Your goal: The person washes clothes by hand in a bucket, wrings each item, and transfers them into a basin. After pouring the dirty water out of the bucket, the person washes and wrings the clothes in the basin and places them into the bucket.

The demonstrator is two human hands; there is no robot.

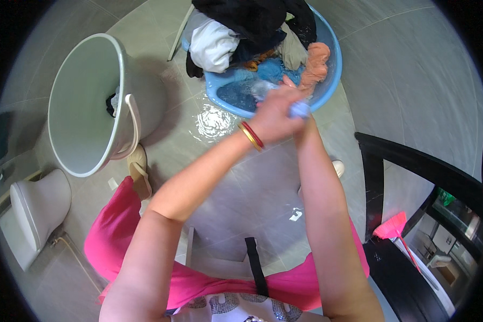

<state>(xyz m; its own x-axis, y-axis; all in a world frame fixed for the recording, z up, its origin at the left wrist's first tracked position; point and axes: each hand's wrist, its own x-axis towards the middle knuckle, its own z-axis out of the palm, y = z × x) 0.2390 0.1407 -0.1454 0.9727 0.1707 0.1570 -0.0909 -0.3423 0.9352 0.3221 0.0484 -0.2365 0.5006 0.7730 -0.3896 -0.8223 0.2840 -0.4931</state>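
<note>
My left hand (279,110), with red and gold bangles at its wrist, is blurred over the near edge of a blue plastic basin (332,86). It grips a small pale blue-violet item (300,109), perhaps wet cloth. Beneath and behind it is my right hand (288,81), mostly hidden, so its hold cannot be told. Below the hands, water and a blue cloth (270,69) lie in the basin. A peach cloth (316,66) rests along its right side. Black garments (245,18), a white garment (213,45) and a beige cloth (293,48) are heaped at the far side.
A tall pale bucket (145,96) with dark and white cloth inside stands left. Water pools on the tiled floor (213,120) before the basin. A toilet (44,205) is at far left. On the right are a black door frame (372,181) and a pink broom (391,225).
</note>
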